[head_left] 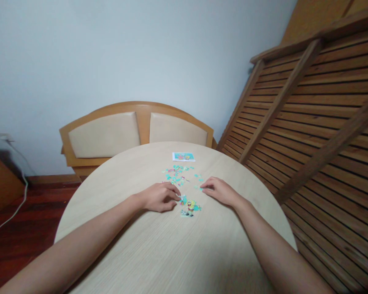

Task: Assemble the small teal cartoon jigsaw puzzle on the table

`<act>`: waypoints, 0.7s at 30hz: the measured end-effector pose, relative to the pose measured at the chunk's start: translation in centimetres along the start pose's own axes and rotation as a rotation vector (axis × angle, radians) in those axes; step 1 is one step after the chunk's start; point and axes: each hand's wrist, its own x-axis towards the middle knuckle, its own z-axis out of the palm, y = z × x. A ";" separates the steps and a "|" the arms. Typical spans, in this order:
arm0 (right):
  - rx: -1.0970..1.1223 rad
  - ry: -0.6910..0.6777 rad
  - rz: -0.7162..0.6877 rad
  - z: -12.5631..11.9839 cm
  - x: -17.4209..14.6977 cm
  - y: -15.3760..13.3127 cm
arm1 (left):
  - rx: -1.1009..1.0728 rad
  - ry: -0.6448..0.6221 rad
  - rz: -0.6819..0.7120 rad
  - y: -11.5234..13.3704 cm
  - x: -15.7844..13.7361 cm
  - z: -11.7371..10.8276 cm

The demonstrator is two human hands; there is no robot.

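Round table with pale wood grain, plain wall and padded headboard behind, slatted wood panel on the right. Left hand is loosely curled, fingertips at the upper-left edge of the part-built puzzle. Right hand has bent fingers down by some loose pieces, flat, mostly teal. Can't tell if either's pinching one.

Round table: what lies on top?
Loose puzzle pieces, a partly joined puzzle and a picture card; what the left hand and right hand cover cannot be seen.
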 end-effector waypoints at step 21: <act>0.049 -0.076 0.004 0.3 0.0 -0.4 | 0.010 -0.015 -0.013 0.1 0.0 0.0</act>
